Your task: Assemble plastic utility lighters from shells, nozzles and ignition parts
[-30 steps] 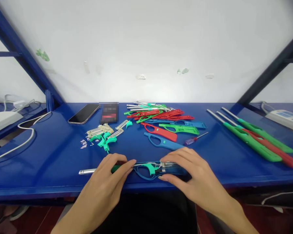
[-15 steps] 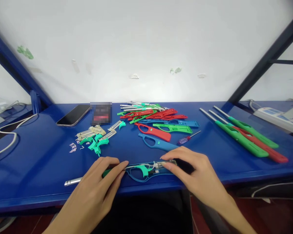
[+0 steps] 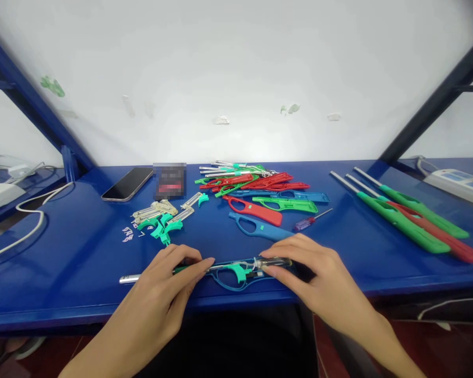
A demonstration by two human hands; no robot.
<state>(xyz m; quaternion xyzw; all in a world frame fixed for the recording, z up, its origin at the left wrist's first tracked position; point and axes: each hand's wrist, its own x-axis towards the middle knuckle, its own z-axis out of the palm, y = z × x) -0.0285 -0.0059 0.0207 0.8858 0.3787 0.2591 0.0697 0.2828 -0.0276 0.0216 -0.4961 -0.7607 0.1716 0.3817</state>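
Note:
An open blue lighter shell [image 3: 224,283] lies near the table's front edge, with a teal trigger [image 3: 240,272] and white wires inside. My left hand [image 3: 173,283] is closed over its left part, where a green piece shows between the fingers; a silver tube [image 3: 129,279] sticks out to the left. Thumb and fingers of my right hand [image 3: 307,262] pinch a clear fuel tank [image 3: 276,262] at the shell's right end. A whole blue shell half [image 3: 260,228] lies just beyond my hands, beside a small purple screwdriver [image 3: 305,223].
Red, green and blue shells [image 3: 260,182] are heaped at the back. Teal triggers [image 3: 161,226] and clear tanks [image 3: 153,210] lie at left, near a phone [image 3: 128,185] and a blurred dark box [image 3: 171,181]. Assembled lighters [image 3: 410,220] rest at right; a white cable [image 3: 39,220] crosses the far left.
The whole view has shifted, so the table items appear slightly to the right. Both hands keep their hold, and more of the clear tank shows between my right fingers.

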